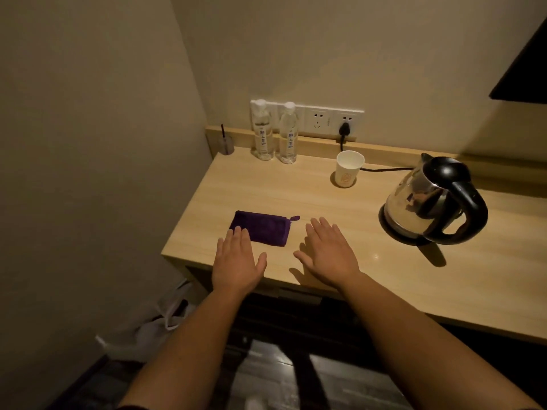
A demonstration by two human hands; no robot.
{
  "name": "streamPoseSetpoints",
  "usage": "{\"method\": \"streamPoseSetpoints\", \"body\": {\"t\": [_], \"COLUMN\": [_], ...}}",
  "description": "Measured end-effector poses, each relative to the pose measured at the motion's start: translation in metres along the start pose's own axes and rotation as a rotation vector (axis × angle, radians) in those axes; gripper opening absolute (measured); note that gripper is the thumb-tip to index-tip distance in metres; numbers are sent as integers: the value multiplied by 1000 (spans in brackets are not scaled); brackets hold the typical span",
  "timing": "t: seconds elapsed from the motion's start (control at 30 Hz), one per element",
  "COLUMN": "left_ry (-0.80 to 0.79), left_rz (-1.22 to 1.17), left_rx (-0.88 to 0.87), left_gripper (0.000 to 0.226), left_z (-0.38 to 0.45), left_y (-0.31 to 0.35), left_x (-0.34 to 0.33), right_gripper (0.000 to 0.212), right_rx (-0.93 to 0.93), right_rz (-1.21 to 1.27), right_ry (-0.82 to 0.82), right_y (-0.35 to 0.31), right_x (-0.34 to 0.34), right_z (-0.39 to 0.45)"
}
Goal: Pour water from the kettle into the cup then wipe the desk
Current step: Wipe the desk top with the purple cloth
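1. Your left hand [238, 261] and right hand [328, 254] hover spread flat, empty, low centre.
2. Kettle [429, 199] sits right, cup [348, 168] upper centre.
3. That light cup could tip if you pour fast.
4. Cloth [262, 227] waits centre-left.

This looks like a hotel room. A narrow wooden table [296, 199] is fixed into a wall corner, and on it are two sealed water bottles [275, 134], a paper cup [347, 168] and an electric kettle [435, 199] plugged into a wall socket strip [331, 121] in the upper middle.
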State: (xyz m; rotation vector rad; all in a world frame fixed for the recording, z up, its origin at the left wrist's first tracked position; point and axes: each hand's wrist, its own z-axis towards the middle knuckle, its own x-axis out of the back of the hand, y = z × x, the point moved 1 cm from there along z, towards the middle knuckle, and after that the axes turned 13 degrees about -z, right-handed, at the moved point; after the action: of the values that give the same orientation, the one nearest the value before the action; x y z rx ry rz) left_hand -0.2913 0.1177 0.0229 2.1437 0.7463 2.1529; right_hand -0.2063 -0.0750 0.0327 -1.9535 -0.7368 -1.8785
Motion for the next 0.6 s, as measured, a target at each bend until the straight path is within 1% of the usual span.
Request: {"method": "streamPoseSetpoints", "body": {"t": [0.07, 0.23, 0.33, 0.4, 0.47, 0.6], "left_ry": [8, 7, 29, 30, 31, 46], "left_rz": [0, 0, -28, -30, -31, -59], "left_rx": [22, 103, 148, 169, 182, 232], "left_gripper": [74, 75, 74, 74, 74, 75], "left_z": [5, 23, 33, 39, 44, 50], "left_y": [-17, -69, -98, -115, -129, -156], "left_x": [6, 17, 22, 26, 29, 29], "right_gripper": [70, 52, 52, 53, 54, 71], "right_rx": [26, 111, 145, 167, 189, 234], "right_rz": [15, 11, 3, 0, -11, -9], "right_ry": [23, 134, 150, 139, 94, -46], "right_y": [-15, -56, -78, -91, -100, -109], "right_x": [1, 2, 0, -2, -6, -19], "right_z": [13, 52, 74, 87, 96, 112]}}
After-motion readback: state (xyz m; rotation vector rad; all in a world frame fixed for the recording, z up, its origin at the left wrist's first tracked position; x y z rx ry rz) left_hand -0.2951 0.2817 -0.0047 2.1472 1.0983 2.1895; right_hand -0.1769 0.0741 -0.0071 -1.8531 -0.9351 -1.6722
